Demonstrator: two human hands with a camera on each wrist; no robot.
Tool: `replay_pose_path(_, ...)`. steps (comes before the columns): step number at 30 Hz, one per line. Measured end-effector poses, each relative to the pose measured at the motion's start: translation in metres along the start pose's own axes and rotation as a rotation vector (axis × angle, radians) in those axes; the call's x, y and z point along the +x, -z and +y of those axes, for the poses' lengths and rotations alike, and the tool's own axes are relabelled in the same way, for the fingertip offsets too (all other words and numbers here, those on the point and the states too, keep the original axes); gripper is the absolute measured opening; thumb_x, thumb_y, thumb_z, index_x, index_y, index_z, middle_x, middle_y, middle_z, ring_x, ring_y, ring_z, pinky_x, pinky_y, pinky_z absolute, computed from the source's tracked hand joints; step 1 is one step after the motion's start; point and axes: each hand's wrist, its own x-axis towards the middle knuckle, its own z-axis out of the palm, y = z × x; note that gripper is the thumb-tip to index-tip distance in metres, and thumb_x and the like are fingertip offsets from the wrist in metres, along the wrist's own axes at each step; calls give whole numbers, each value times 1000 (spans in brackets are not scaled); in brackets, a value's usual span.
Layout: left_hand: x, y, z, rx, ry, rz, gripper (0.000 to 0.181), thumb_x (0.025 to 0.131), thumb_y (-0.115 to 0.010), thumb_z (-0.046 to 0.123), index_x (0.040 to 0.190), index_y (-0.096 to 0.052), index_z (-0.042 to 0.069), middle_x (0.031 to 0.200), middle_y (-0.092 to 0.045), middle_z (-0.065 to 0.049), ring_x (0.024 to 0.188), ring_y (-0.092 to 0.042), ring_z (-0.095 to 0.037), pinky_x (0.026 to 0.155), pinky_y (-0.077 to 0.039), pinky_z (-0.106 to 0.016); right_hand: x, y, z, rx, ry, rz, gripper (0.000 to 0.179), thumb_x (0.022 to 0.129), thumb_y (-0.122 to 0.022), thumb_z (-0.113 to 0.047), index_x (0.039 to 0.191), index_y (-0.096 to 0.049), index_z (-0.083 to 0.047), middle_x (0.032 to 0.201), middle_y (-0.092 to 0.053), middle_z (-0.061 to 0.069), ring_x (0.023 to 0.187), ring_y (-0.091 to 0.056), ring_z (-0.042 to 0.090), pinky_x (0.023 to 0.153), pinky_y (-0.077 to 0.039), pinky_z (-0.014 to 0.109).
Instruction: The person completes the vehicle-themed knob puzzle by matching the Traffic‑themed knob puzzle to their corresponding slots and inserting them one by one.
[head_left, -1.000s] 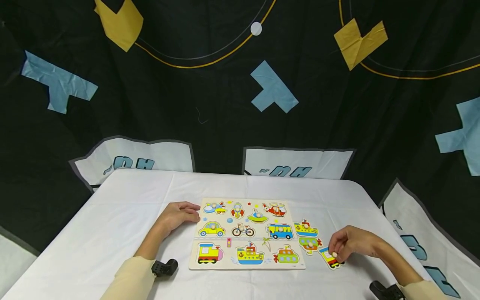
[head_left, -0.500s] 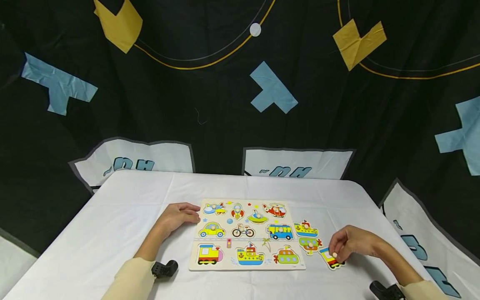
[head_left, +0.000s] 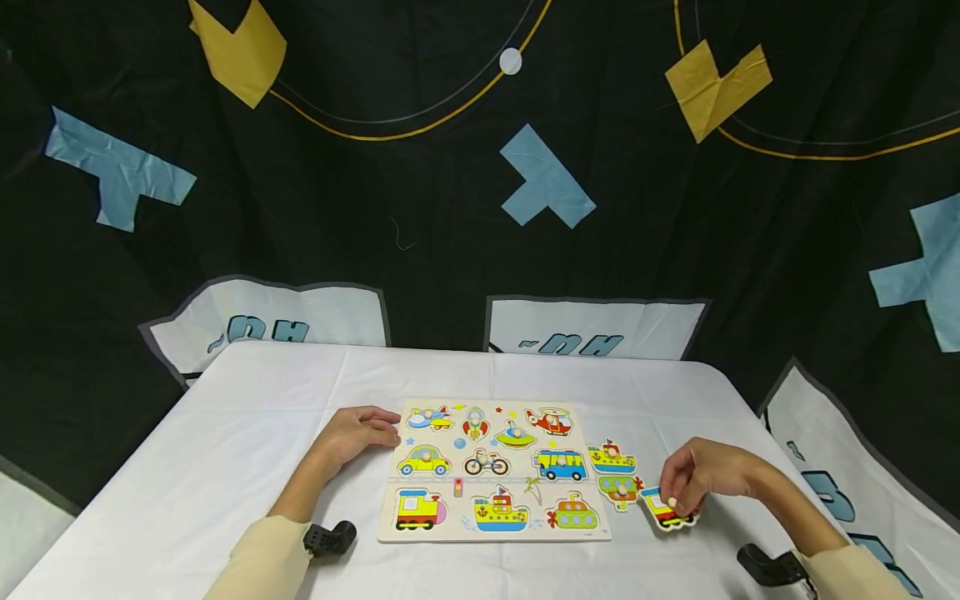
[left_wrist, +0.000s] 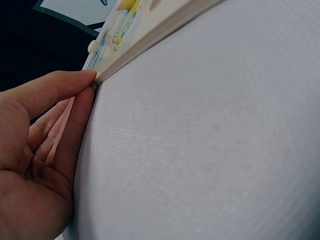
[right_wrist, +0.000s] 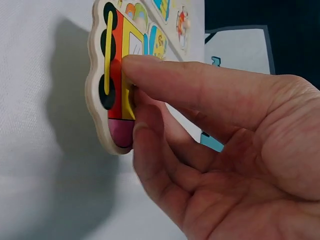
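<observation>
The right hand (head_left: 708,473) pinches a train puzzle piece (head_left: 660,507), also seen as the red, yellow and purple train piece (right_wrist: 115,82) in the right wrist view. The piece is tilted, casting a shadow on the cloth; its knob is hidden by the fingers. A wooden puzzle board (head_left: 442,533) with vehicle pictures lies mid-table. Beside its left edge rests the left hand (head_left: 360,433), fingers extended. In the left wrist view the thumb and forefinger tips of the left hand (left_wrist: 45,130) touch the board's edge (left_wrist: 150,47).
Right of the board lie a boat piece (head_left: 611,457) and, just below it, a green submarine piece (head_left: 618,490). All stand on a white-clothed table (head_left: 270,392). A black curtain (head_left: 420,233) hangs behind it. Each wrist wears a dark camera (head_left: 330,538).
The right hand has raised and tipped the train piece, moving slightly up and to the right. The left hand and the board stay where they were.
</observation>
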Motion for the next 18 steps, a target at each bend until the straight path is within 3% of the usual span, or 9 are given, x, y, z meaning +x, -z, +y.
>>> replay_pose_path(9, 1, 0, -2, 4, 6, 5, 42, 78, -84, 17, 118, -74, 9, 95, -78, -2, 91, -69, -16, 97, -49, -44, 15, -4, -22, -33, 44, 55, 19, 77, -77, -2, 94, -73, 4, 77, -71, 7, 68, -65, 16, 64, -56, 29)
replay_pose_path(18, 0, -1, -1, 1, -1, 7, 41, 79, -83, 17, 118, -74, 9, 94, -78, -2, 90, -69, -15, 96, -49, -43, 45, -21, -54, -82, 91, 121, 15, 80, -78, -3, 94, -73, 1, 77, -72, 7, 69, -63, 16, 68, -58, 33)
